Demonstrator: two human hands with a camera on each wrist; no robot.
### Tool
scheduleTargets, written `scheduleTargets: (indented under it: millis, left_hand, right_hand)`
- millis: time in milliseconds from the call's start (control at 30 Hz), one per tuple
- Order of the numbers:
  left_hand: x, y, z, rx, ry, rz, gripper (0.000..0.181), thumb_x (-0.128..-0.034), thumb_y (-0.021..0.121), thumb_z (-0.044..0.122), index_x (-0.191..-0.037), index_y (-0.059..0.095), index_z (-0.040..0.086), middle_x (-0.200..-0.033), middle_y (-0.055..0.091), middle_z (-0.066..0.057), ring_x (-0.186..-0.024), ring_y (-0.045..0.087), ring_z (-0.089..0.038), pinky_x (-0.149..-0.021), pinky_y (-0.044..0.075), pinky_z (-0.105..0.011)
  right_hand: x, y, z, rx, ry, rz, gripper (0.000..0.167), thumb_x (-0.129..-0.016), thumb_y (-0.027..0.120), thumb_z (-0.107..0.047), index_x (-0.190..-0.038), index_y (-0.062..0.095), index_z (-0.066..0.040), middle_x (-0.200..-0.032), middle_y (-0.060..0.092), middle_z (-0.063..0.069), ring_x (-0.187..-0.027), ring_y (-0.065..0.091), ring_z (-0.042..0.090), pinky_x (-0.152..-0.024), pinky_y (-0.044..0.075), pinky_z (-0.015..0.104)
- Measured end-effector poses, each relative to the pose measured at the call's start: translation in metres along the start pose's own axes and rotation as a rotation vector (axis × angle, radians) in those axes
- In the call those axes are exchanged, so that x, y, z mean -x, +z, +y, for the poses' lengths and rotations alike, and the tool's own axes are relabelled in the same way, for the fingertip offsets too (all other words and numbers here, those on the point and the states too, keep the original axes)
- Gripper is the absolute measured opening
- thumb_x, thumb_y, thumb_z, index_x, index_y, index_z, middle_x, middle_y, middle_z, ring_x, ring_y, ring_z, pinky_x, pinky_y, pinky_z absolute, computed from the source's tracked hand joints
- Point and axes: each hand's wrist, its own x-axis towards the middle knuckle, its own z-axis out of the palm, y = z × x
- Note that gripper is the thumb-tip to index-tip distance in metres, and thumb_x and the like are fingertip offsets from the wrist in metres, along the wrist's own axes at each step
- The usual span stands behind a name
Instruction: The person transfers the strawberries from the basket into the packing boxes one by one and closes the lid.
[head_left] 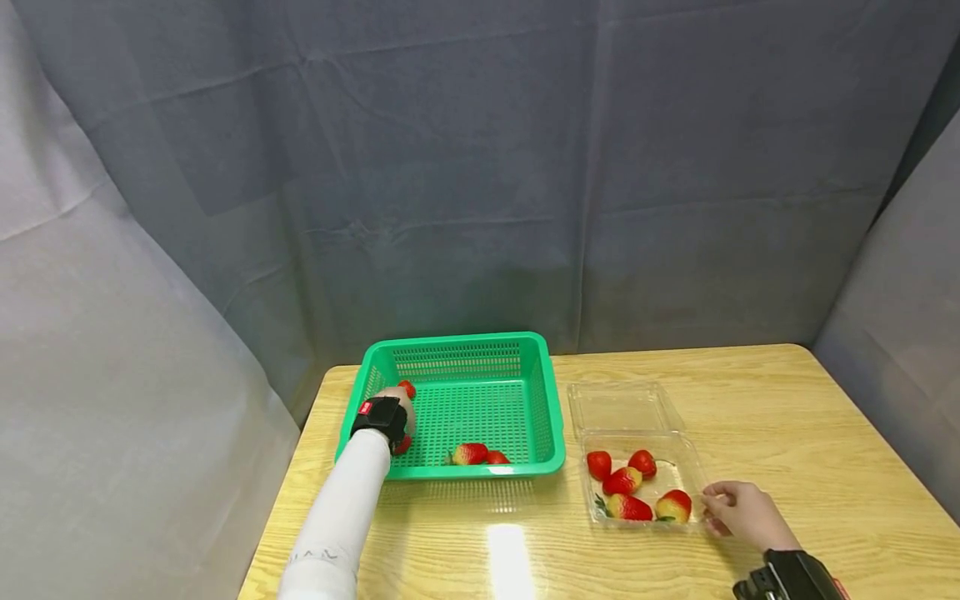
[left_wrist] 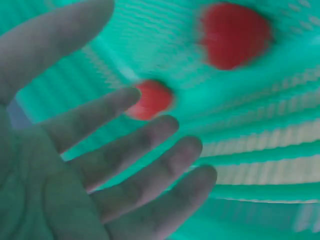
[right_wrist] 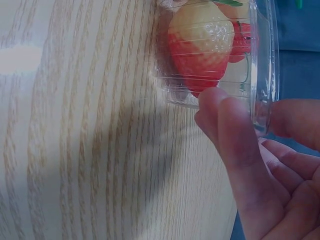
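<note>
My left hand [head_left: 406, 407] is inside the green plastic basket [head_left: 557, 417], at its left end. In the left wrist view, the fingers [left_wrist: 145, 142] are spread and nearly straight, with nothing held. One red strawberry [left_wrist: 151, 99] appears by the index fingertip; whether they touch, I cannot tell. Another strawberry [left_wrist: 234, 35] lies farther off. My right hand [head_left: 748, 515] pinches the right rim of a clear plastic clamshell box [head_left: 588, 508], thumb on one side and fingers on the other. Several strawberries sit in the box, including a red and pale yellow one [right_wrist: 202, 47] close to the pinched corner.
Two more strawberries, one with a pale tip [head_left: 470, 454], lie along the basket's front wall. The box's lid [head_left: 618, 407] is folded back behind it. Both containers stand on a wooden table [head_left: 780, 408], with a grey cloth [head_left: 450, 183] hanging behind.
</note>
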Motion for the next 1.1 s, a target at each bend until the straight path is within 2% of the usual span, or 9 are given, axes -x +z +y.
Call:
scheduleTargets:
  millis: [67,267,433,500,633,733,833,967,1100]
  left_hand:
    - [0.007,0.0,-0.008,0.019,-0.01,0.0,0.004,-0.0697,0.073,0.006,-0.073,0.07,0.005,-0.076,0.062,-0.007,-0.066,0.057,-0.022,-0.052,0.049,-0.034]
    - [0.006,0.0,-0.013,-0.157,0.064,0.039,0.012,-0.065,0.078,0.012,-0.068,0.067,0.009,-0.083,0.065,-0.007,-0.076,0.06,-0.023,-0.062,0.051,-0.035]
    - [-0.001,0.01,-0.012,-0.05,0.015,0.104,0.003,-0.0736,0.06,0.005,-0.074,0.063,0.004,-0.082,0.065,-0.013,-0.076,0.061,-0.025,-0.062,0.051,-0.037]
    - [-0.013,0.019,-0.017,-0.032,0.019,0.132,0.015,-0.0794,0.049,0.006,-0.083,0.064,0.004,-0.089,0.065,-0.014,-0.081,0.061,-0.027,-0.066,0.051,-0.038]
    - [-0.081,0.068,-0.055,-0.082,0.064,0.222,0.024,-0.082,0.043,0.012,-0.09,0.064,0.006,-0.09,0.064,-0.013,-0.077,0.06,-0.026,-0.062,0.049,-0.036]
    - [-0.135,0.108,-0.086,-0.07,0.05,0.27,0.019,-0.0781,0.044,0.016,-0.082,0.061,0.008,-0.078,0.062,-0.01,-0.064,0.055,-0.025,-0.052,0.043,-0.035]
    - [-0.147,0.12,-0.094,-0.023,0.032,0.251,0.017,-0.0801,0.042,0.019,-0.075,0.056,0.009,-0.075,0.059,-0.01,-0.063,0.053,-0.025,-0.051,0.042,-0.035]
    - [-0.131,0.1,-0.074,-0.034,0.083,0.221,0.023,-0.0874,0.043,0.019,-0.071,0.057,0.01,-0.074,0.06,-0.01,-0.063,0.055,-0.024,-0.053,0.044,-0.035]
    - [-0.1,0.051,-0.017,-0.026,0.189,0.119,0.007,-0.0713,0.068,0.001,-0.073,0.063,0.006,-0.074,0.06,-0.01,-0.068,0.056,-0.024,-0.059,0.048,-0.036]
  right_hand:
    - [0.0,0.0,0.0,-0.004,0.001,0.001,0.026,-0.089,0.052,-0.005,-0.102,0.055,0.017,-0.069,0.064,0.008,-0.058,0.062,0.017,-0.052,0.051,0.028]
    - [0.0,0.002,0.002,-0.016,0.018,0.01,0.026,-0.089,0.052,-0.004,-0.103,0.054,0.018,-0.069,0.064,0.007,-0.058,0.062,0.016,-0.052,0.051,0.028]
    - [0.001,0.002,0.001,-0.011,0.008,0.011,0.026,-0.089,0.052,-0.005,-0.102,0.055,0.018,-0.07,0.064,0.009,-0.059,0.062,0.016,-0.052,0.051,0.028]
    - [0.002,0.002,0.0,-0.011,0.001,0.012,0.025,-0.089,0.052,-0.004,-0.101,0.055,0.018,-0.071,0.064,0.01,-0.059,0.062,0.017,-0.052,0.051,0.028]
    - [0.002,0.002,0.0,-0.007,-0.009,0.019,0.023,-0.089,0.052,-0.002,-0.1,0.055,0.018,-0.071,0.064,0.011,-0.059,0.062,0.018,-0.052,0.051,0.028]
    - [0.001,0.002,0.0,-0.006,-0.017,0.018,0.023,-0.089,0.051,-0.002,-0.1,0.055,0.017,-0.071,0.065,0.011,-0.059,0.062,0.018,-0.052,0.051,0.028]
    - [0.001,0.002,0.001,-0.009,-0.016,0.017,0.023,-0.089,0.052,-0.002,-0.1,0.055,0.017,-0.071,0.065,0.011,-0.059,0.062,0.018,-0.052,0.051,0.028]
    - [0.0,0.002,0.003,-0.014,-0.016,0.018,0.023,-0.088,0.052,-0.002,-0.101,0.055,0.018,-0.071,0.065,0.012,-0.059,0.063,0.019,-0.051,0.051,0.028]
    - [-0.001,0.002,0.005,-0.018,-0.017,0.021,0.024,-0.088,0.053,-0.002,-0.101,0.055,0.018,-0.071,0.065,0.012,-0.059,0.063,0.02,-0.051,0.051,0.028]
